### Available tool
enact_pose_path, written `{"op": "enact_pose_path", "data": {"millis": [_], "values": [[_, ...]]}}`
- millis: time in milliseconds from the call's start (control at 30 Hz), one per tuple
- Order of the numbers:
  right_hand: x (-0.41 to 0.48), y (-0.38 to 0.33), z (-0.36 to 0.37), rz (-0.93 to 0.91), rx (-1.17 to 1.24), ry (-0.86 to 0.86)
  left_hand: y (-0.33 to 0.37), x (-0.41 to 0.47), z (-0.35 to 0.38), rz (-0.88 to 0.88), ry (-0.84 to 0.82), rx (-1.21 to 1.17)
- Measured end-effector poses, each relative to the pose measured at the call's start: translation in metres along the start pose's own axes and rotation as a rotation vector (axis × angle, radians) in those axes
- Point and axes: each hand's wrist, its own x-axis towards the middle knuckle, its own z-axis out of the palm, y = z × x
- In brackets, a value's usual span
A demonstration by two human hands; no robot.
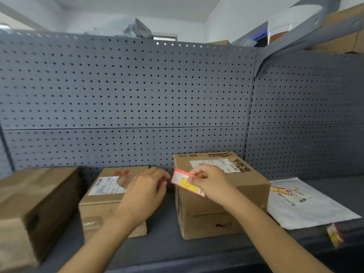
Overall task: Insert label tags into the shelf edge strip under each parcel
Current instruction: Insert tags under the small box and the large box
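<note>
My right hand [209,182] pinches a red, white and yellow label tag [185,183] in front of the taller cardboard parcel [226,196]. My left hand [146,190] hovers just left of the tag, fingers curled, over the lower parcel [102,196]; whether it touches the tag I cannot tell. The grey shelf edge strip [197,259] runs along the front. Another tag [334,236] sits in the strip at the right, under a white mailer bag [307,203]. A third red tag [280,190] lies on the mailer.
A large brown parcel [29,209] stands at the left on the grey shelf [163,243]. A perforated grey back panel [126,95] rises behind. An upper shelf [315,26] with boxes overhangs at the top right.
</note>
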Motion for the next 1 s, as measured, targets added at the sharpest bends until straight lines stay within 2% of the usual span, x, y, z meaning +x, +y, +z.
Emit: {"op": "enact_pose_path", "data": {"millis": [200,333,533,800,1000], "values": [[-0.034,-0.002,0.051,-0.023,0.014,-0.165,-0.015,-0.071,-0.032,-0.162,-0.072,0.045],[-0.048,-0.002,0.095,-0.039,-0.063,-0.237,-0.036,-0.110,-0.046,-0.256,-0.124,0.091],[-0.059,0.004,0.157,-0.068,-0.126,-0.258,-0.075,-0.154,-0.051,-0.320,-0.211,0.116],[-0.061,0.008,0.220,-0.081,-0.191,-0.264,-0.124,-0.196,-0.037,-0.272,-0.429,0.078],[-0.069,0.012,0.230,-0.112,-0.222,-0.222,-0.131,-0.204,-0.034,-0.093,-0.455,0.143]]}}
